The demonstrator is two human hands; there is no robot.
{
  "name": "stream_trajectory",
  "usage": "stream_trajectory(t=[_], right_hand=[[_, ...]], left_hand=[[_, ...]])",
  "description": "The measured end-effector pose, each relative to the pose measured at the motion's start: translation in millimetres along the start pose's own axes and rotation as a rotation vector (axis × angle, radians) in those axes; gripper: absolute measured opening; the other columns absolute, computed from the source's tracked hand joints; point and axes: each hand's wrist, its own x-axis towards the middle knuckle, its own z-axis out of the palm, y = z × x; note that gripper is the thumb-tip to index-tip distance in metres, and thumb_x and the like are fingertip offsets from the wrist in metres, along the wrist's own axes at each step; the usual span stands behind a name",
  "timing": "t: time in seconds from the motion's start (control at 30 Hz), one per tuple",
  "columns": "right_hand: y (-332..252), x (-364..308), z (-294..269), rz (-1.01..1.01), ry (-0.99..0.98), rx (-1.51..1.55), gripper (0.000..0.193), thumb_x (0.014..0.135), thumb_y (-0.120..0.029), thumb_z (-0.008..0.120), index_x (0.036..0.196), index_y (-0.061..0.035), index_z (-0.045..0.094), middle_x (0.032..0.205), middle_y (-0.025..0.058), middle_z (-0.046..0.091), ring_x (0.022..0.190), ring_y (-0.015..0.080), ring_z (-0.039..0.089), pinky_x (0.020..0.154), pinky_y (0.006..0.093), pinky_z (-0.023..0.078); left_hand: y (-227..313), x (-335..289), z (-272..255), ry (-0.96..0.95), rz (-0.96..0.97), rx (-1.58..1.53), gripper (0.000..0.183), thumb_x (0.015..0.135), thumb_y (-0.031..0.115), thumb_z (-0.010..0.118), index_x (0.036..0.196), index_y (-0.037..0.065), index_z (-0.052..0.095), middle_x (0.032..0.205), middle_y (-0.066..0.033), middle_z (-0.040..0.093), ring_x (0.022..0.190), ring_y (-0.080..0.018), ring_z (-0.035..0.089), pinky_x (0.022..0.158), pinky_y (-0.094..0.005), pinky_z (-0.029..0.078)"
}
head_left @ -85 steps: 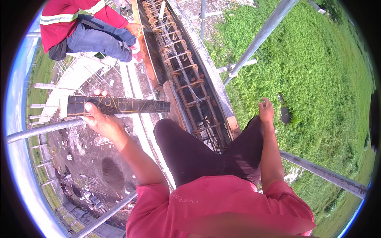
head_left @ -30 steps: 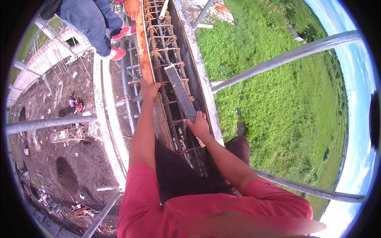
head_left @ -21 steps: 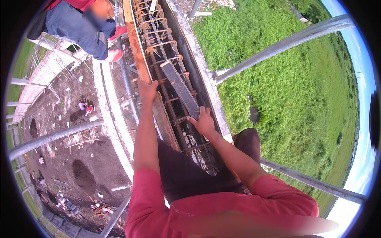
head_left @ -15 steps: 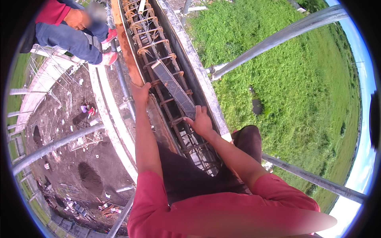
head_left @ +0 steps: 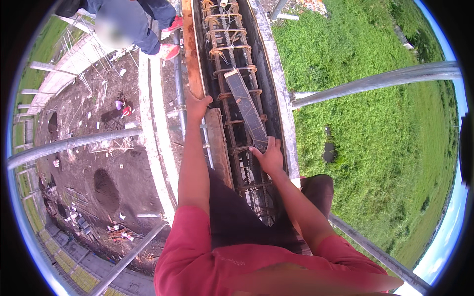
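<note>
A long rebar cage point(head_left: 231, 47) with rusty stirrups lies inside a narrow wooden formwork trough in front of me. Slanting across its bars is a short dark plank point(head_left: 244, 103) with pale chalk-like marks. My right hand point(head_left: 270, 157) grips the plank's near end, thumb on one side and fingers on the other. On the trough's left wall, an orange-brown board point(head_left: 193, 59), my left hand point(head_left: 198, 106) is closed over the top edge, its thumb pointing toward the cage; its fingers are partly hidden. Just nearer, a rough brown board point(head_left: 218, 148) continues that side.
Another person's leg and red shoe point(head_left: 168, 51) are at the upper left, beside the trough. Metal scaffold pipes point(head_left: 375, 84) cross on both sides. Far below on the left lies a dirt site point(head_left: 128, 172); green grass point(head_left: 365, 128) spreads out on the right.
The whole view has shifted, so the trough and both hands appear farther right and slightly lower. My hands keep their holds, and the plank lies across the cage as before.
</note>
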Motion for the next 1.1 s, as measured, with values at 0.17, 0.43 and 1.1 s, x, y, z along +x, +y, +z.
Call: stream_trajectory(t=[0.17, 0.43, 1.1], right_hand=[[-2.5, 9.5, -14.7, -0.049, 0.004, 0.252, 0.061, 0.101, -0.055, 0.058, 0.125, 0.0018, 0.055, 0.113, 0.0298, 0.066, 0.108, 0.0485, 0.064, 0.090, 0.0540, 0.051], [-90.1, 57.3, -106.4, -0.493, -0.063, 1.032, 0.027, 0.103, -0.007, 0.062, 0.127, -0.0025, 0.050, 0.115, 0.0061, 0.064, 0.108, 0.0110, 0.056, 0.095, 0.0270, 0.044], [-116.2, 122.6, -75.4, -0.489, -0.239, 0.671, 0.030, 0.098, 0.000, 0.068, 0.126, -0.0016, 0.058, 0.116, 0.0123, 0.072, 0.108, 0.0196, 0.068, 0.096, 0.0356, 0.055]], left_hand=[[1.1, 4.6, -8.7, 0.024, 0.014, 0.000, 0.089, 0.067, 0.017, 0.085, 0.140, -0.008, 0.041, 0.127, -0.0223, 0.062, 0.113, -0.0301, 0.063, 0.099, -0.0396, 0.050], [-9.9, 12.5, -9.3, -0.106, 0.050, 0.064, 0.110, 0.069, 0.038, 0.095, 0.143, -0.014, 0.033, 0.132, -0.0263, 0.059, 0.120, -0.0317, 0.061, 0.104, -0.0395, 0.049], [-27.1, 23.2, 2.9, -0.092, 0.102, -0.051, 0.093, 0.087, 0.052, 0.078, 0.142, -0.014, 0.042, 0.142, -0.0310, 0.055, 0.136, -0.0372, 0.054, 0.112, -0.0427, 0.043]])
